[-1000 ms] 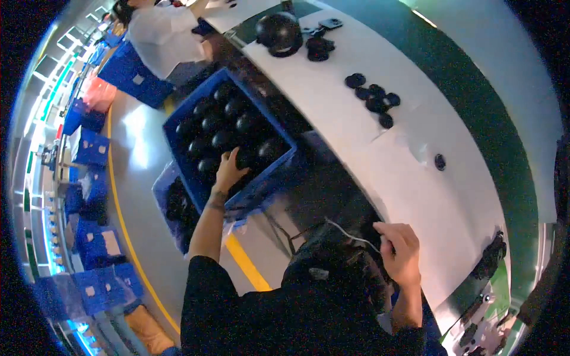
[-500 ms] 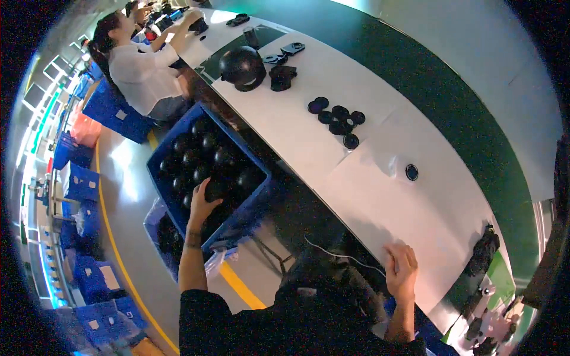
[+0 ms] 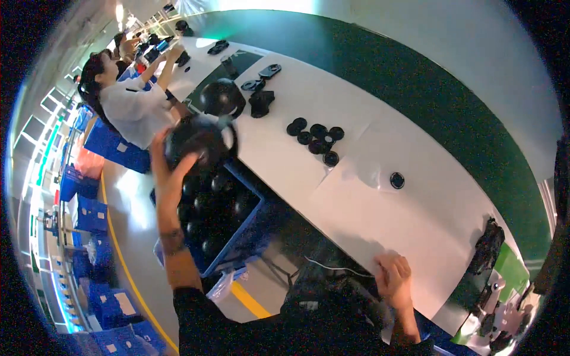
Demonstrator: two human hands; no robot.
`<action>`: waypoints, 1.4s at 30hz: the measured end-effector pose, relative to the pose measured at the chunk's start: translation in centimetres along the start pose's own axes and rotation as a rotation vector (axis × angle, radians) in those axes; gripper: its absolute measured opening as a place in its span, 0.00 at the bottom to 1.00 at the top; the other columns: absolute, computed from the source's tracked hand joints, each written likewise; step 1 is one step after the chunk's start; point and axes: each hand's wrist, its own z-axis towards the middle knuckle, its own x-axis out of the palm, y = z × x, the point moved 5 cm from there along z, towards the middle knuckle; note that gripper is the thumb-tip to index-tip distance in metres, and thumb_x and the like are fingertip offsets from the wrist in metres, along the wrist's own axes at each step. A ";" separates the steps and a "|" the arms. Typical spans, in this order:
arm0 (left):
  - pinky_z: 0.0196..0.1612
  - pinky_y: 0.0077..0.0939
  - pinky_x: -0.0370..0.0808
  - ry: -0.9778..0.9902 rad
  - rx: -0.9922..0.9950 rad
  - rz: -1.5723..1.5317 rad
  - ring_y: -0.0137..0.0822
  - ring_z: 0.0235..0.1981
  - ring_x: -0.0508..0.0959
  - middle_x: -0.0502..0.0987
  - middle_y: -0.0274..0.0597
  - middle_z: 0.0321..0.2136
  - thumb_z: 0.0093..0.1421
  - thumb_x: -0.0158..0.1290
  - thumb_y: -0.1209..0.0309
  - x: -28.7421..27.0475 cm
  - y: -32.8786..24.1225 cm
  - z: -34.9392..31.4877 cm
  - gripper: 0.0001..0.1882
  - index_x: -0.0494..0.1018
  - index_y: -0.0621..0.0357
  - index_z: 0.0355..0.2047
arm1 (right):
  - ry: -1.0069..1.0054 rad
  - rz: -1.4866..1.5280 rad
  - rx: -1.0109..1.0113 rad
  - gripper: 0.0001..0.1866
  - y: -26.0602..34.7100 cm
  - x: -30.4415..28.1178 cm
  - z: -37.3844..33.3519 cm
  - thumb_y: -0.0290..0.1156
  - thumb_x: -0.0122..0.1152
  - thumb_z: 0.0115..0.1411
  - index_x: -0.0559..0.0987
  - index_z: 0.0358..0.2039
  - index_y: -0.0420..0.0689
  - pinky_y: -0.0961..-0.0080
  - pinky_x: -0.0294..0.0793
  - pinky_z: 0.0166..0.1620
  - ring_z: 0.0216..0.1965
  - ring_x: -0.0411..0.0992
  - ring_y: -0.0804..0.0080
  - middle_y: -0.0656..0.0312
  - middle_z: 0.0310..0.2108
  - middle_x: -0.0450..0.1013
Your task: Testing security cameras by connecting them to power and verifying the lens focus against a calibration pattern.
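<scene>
One raised left hand [image 3: 168, 187], grip around black domed shell [image 3: 191, 137], right hand [image 3: 395, 281] loosely curled near table [image 3: 415, 237], its hold unclear

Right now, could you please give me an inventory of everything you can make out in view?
Table: one, white, centre to right
Held round piece: one, black, left of centre
Crate: one, blue, beside the table
Crated round pieces: several, black, inside the crate
Dome: one, black, table's far part
Lumpy part: one, black, beside the dome
Flat parts: two, greyish, near the dome
Clustered discs: about eight, black, mid-table
Lone disc: one, black, right of the cluster
Cable: one, white, by the table's edge
Bins: several, blue, left side
Co-workers: at least two, nearest in white, upper left
Left hand: one, bare, on the held round piece
Right hand: one, bare, table's near edge
</scene>
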 end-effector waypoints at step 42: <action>0.59 0.41 0.68 0.553 -0.431 0.013 0.52 0.58 0.69 0.67 0.60 0.58 0.51 0.67 0.54 13.6 29.3 -22.2 0.49 0.56 0.60 0.66 | -0.025 -0.133 0.136 0.04 0.4 0.9 0.0 0.19 0.56 0.56 0.76 0.33 0.39 0.69 0.72 0.38 0.32 0.72 0.59 0.55 0.31 0.73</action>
